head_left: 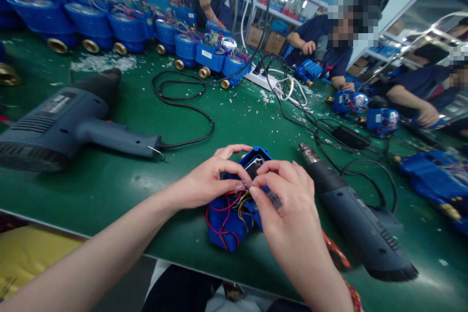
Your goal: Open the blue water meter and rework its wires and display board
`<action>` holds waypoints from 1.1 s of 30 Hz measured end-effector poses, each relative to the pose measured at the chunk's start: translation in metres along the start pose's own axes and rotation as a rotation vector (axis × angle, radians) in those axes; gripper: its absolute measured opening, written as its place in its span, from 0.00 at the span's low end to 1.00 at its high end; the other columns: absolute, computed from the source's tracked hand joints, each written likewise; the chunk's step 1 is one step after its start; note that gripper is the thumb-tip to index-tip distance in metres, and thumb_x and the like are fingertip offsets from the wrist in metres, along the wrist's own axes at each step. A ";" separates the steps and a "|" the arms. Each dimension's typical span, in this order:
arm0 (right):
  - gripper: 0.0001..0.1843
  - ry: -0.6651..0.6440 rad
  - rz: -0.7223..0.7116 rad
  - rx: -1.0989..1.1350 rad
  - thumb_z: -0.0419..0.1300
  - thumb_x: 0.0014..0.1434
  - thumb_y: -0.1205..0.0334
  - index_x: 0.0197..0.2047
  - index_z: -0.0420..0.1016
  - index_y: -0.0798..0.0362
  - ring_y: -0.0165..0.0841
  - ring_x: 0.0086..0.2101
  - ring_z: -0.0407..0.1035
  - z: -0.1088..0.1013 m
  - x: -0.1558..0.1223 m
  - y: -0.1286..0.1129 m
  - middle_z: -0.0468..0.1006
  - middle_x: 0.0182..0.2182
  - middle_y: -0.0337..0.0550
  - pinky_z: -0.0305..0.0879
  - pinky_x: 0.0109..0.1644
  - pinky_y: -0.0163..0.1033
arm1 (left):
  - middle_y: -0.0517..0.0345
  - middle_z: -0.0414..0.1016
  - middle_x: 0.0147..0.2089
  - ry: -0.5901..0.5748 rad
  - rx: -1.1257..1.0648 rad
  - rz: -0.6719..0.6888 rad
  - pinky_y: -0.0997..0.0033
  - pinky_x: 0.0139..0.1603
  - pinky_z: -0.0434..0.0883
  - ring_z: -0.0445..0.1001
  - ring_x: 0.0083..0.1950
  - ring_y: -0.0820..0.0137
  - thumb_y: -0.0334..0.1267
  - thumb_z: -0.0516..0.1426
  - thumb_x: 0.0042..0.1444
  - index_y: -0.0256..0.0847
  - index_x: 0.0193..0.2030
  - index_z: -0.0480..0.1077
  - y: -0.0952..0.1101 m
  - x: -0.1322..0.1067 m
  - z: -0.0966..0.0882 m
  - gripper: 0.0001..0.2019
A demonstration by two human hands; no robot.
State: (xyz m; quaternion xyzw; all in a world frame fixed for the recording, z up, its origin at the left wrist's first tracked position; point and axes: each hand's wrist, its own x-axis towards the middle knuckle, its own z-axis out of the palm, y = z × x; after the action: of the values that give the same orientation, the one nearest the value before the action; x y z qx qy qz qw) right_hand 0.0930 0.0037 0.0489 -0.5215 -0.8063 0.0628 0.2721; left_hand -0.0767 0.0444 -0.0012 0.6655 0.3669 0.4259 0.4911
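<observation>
A blue meter housing (228, 222) with red, yellow and blue wires spilling out sits at the near edge of the green table (120, 180). Its open top shows a dark module (254, 165). My left hand (212, 178) curls over the housing, thumb and fingertips pinched on the wires (239, 200). My right hand (288, 209) meets it from the right, fingers also pinched on the same wires. A red bracelet (353, 297) is on my right wrist.
A grey heat gun (66, 122) lies left, its black cord (183, 102) looping back. A second heat gun (354, 219) lies right of my hands. Several blue meters (124, 27) line the far edge. A white power strip (261, 80) and other seated people are beyond.
</observation>
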 end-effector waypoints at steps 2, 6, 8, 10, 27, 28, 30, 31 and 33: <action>0.08 0.002 0.004 -0.034 0.56 0.61 0.69 0.31 0.73 0.52 0.38 0.43 0.64 -0.001 0.001 0.000 0.74 0.40 0.42 0.55 0.56 0.52 | 0.50 0.71 0.61 -0.004 -0.048 0.022 0.49 0.66 0.59 0.65 0.66 0.53 0.37 0.64 0.51 0.49 0.29 0.82 -0.002 0.002 0.000 0.04; 0.07 -0.020 0.008 -0.091 0.56 0.62 0.67 0.34 0.74 0.52 0.40 0.45 0.63 -0.002 0.002 0.001 0.73 0.42 0.45 0.57 0.53 0.51 | 0.50 0.75 0.58 0.076 -0.057 0.052 0.49 0.64 0.62 0.69 0.63 0.52 0.37 0.65 0.50 0.48 0.26 0.82 -0.004 0.002 0.003 0.04; 0.06 -0.036 0.014 -0.095 0.57 0.62 0.67 0.36 0.75 0.51 0.41 0.45 0.62 -0.003 0.003 0.001 0.73 0.43 0.45 0.57 0.52 0.51 | 0.50 0.75 0.57 0.085 -0.048 0.053 0.50 0.64 0.61 0.69 0.63 0.53 0.36 0.65 0.50 0.49 0.27 0.82 -0.004 0.002 0.005 0.04; 0.06 -0.045 0.009 -0.090 0.57 0.63 0.66 0.38 0.75 0.50 0.40 0.45 0.63 -0.004 0.003 0.001 0.73 0.43 0.44 0.57 0.52 0.50 | 0.50 0.74 0.57 0.078 -0.048 0.051 0.53 0.65 0.61 0.68 0.64 0.54 0.36 0.64 0.51 0.48 0.27 0.81 -0.003 0.002 0.007 0.05; 0.05 -0.048 0.025 -0.050 0.58 0.63 0.70 0.36 0.74 0.53 0.36 0.43 0.64 -0.003 0.005 0.001 0.74 0.40 0.41 0.56 0.51 0.46 | 0.49 0.72 0.58 0.084 -0.061 0.044 0.54 0.66 0.60 0.69 0.63 0.54 0.36 0.64 0.52 0.46 0.27 0.81 -0.005 0.000 0.009 0.05; 0.06 -0.054 0.018 -0.056 0.57 0.63 0.69 0.37 0.74 0.52 0.36 0.43 0.64 -0.003 0.006 0.002 0.75 0.41 0.40 0.56 0.51 0.46 | 0.49 0.72 0.59 0.082 -0.066 0.042 0.53 0.66 0.60 0.68 0.63 0.54 0.37 0.63 0.52 0.46 0.27 0.81 -0.005 -0.001 0.009 0.05; 0.07 -0.063 -0.006 -0.062 0.56 0.64 0.69 0.39 0.74 0.51 0.36 0.44 0.65 -0.004 0.005 0.002 0.76 0.41 0.39 0.55 0.52 0.47 | 0.48 0.70 0.60 0.061 -0.080 0.034 0.53 0.66 0.59 0.67 0.64 0.54 0.38 0.63 0.54 0.45 0.29 0.80 -0.007 -0.001 0.008 0.05; 0.06 -0.064 -0.019 -0.062 0.57 0.64 0.69 0.40 0.74 0.51 0.36 0.44 0.65 -0.004 0.005 0.002 0.76 0.41 0.39 0.55 0.53 0.47 | 0.48 0.70 0.60 0.043 -0.088 0.028 0.53 0.66 0.59 0.67 0.64 0.54 0.38 0.62 0.55 0.44 0.29 0.80 -0.008 -0.001 0.007 0.06; 0.05 -0.074 -0.044 -0.062 0.59 0.63 0.69 0.42 0.72 0.50 0.37 0.44 0.65 -0.006 0.003 0.003 0.76 0.40 0.38 0.54 0.54 0.48 | 0.47 0.68 0.62 0.004 -0.102 0.018 0.54 0.67 0.57 0.66 0.64 0.55 0.39 0.62 0.55 0.42 0.31 0.79 -0.010 -0.001 0.005 0.06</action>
State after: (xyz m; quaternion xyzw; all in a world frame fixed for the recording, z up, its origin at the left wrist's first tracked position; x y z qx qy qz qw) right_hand 0.0971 0.0065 0.0538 -0.5092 -0.8286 0.0510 0.2268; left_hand -0.0731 0.0438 -0.0116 0.6419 0.3399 0.4497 0.5198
